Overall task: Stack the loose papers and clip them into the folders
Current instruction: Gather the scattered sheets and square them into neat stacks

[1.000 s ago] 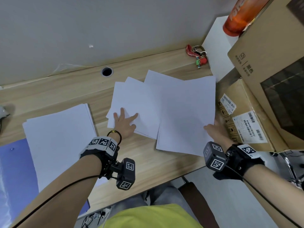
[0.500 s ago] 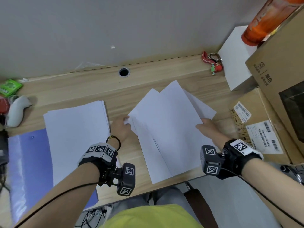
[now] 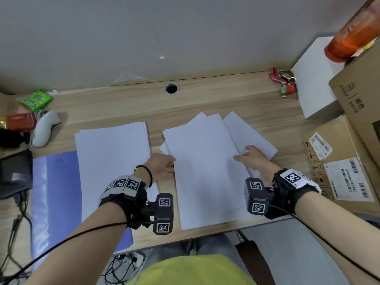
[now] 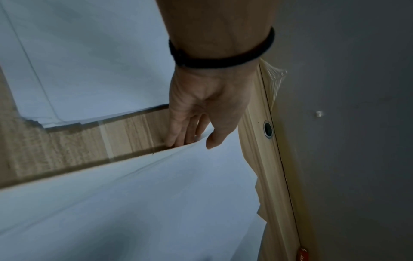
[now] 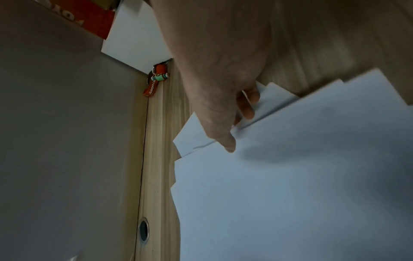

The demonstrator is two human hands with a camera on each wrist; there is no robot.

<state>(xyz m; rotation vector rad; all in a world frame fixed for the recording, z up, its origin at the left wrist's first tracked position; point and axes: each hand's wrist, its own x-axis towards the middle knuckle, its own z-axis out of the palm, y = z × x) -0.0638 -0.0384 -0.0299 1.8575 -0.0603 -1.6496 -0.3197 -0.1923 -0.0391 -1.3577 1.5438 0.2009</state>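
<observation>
1. Loose papers (image 3: 207, 161): fanned white sheets at the desk's centre, corners splayed toward 12 and 2 o'clock.
2. My left hand (image 3: 162, 164): at the fan's 9 o'clock edge, fingers tucked under the lifted edge and thumb on top, pinching it.
3. My right hand (image 3: 251, 158): at 3 o'clock, thumb pressing the top sheet, fingers curled round the lower sheets' edges.
4. Method, in my judgement: squeeze both sides inward evenly, then tap the long edge on the desk (image 3: 205, 99) to square it; uneven pressure would buckle the sheets.
5. Finished stack (image 3: 112, 153): at 9 o'clock, lying partly on the blue folder (image 3: 59, 192).
6. Writing: the red keychain (image 5: 154, 87) reads "strawberry"; cardboard box (image 3: 339, 171) labels are illegible.
</observation>
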